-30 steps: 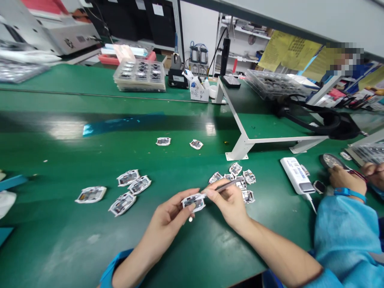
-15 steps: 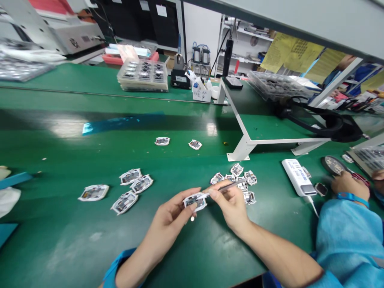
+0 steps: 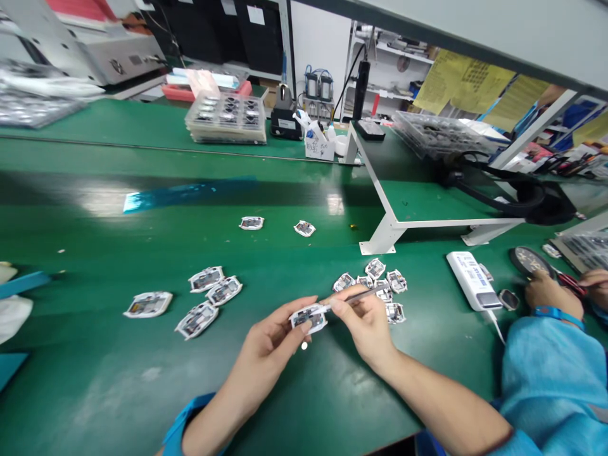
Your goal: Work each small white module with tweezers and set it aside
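Note:
My left hand pinches a small white-framed circuit part just above the green belt. My right hand grips thin metal tweezers, and their tip touches the right edge of that part. Behind my right hand lies a cluster of several like parts. To the left, another group rests on the belt, with a single part further left. Two more parts sit farther back.
A white bracket stand rises to the right of centre. A white handheld device lies at the right, beside a co-worker's blue sleeve and hands. Stacked clear trays and a glue-bottle holder stand at the back.
The two far parts and the blue strip have drifted left on the belt. My hands hold nearly the same pose. The co-worker's hands shifted slightly at the right.

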`<action>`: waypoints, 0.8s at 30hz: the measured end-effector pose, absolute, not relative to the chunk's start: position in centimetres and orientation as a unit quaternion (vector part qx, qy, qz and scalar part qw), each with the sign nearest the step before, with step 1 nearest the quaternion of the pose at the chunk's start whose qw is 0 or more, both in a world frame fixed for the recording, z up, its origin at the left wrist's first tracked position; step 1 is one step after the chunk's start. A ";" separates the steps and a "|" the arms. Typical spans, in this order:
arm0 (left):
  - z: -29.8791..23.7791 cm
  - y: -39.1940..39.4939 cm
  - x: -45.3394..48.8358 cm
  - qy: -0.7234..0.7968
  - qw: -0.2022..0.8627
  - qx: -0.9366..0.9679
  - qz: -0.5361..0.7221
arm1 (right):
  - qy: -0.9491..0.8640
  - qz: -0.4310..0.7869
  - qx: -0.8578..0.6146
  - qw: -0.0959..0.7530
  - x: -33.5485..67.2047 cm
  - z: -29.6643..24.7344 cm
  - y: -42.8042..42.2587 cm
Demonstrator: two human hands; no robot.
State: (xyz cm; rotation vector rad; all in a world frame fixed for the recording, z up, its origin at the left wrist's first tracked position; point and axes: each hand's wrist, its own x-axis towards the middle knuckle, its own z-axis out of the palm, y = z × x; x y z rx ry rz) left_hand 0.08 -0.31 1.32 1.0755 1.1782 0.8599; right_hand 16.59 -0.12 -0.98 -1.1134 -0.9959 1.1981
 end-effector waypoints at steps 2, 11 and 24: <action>1.3 -0.3 0.0 0.512 0.618 0.466 0.373 | -0.432 0.507 -0.475 0.576 16.6 -0.9 -0.1; 1.4 -0.1 0.0 0.514 0.621 0.464 0.366 | -0.476 0.488 -0.460 0.569 16.9 -0.9 -0.2; 1.4 -0.2 0.2 0.523 0.615 0.463 0.367 | -0.509 0.455 -0.463 0.565 17.0 -0.6 -0.3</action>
